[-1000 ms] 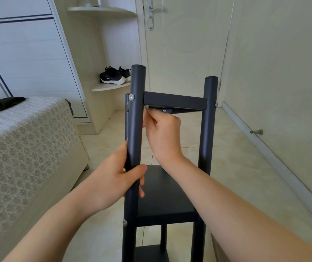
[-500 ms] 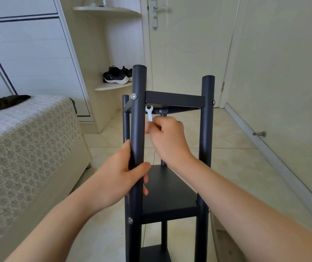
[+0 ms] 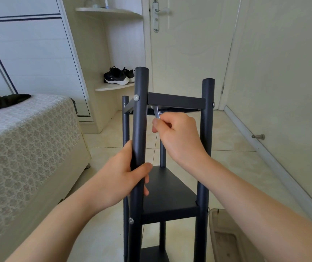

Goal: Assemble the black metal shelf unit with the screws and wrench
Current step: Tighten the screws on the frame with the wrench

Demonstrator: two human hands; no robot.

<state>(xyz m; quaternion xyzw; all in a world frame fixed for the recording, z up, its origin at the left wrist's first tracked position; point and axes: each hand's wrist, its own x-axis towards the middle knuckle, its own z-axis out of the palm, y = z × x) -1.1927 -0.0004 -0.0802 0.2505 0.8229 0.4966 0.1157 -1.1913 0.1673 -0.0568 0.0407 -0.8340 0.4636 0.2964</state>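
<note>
**Wrench under top shelf corner, fastener at 11 o'clock from right hand**

The shelf unit (image 3: 168, 193) stands upright on the floor (image 3: 236, 167), dead centre in view. The right hand (image 3: 177, 137) pinches the wrench (image 3: 156, 111) by its lower end, fingers curled round it. The wrench's long axis runs from the hand up toward 11 o'clock. Its head goes under the front lip of the top shelf (image 3: 176, 101), at the corner by the near-left post (image 3: 141, 120). The lip hides the head's seat, so I can't tell whether it's on the nut.

The screw (image 3: 136, 97) for that joint shows on the post's outer face, roughly level with the wrench head. The left hand (image 3: 121, 176) is clamped round the same post lower down, at 7 o'clock from the right hand, so the right hand is the nearer one to the joint.

My read is that this corner is being tightened. Swing room looks tight, since the post is just beside the wrench at 9 o'clock and the shelf is above it.

The floor is smooth tile. The bed (image 3: 19, 138) is at 9 o'clock, the door (image 3: 187, 44) at 12, and the shoes (image 3: 117, 76) at 11 on a corner ledge. The wall is at 3 o'clock.
</note>
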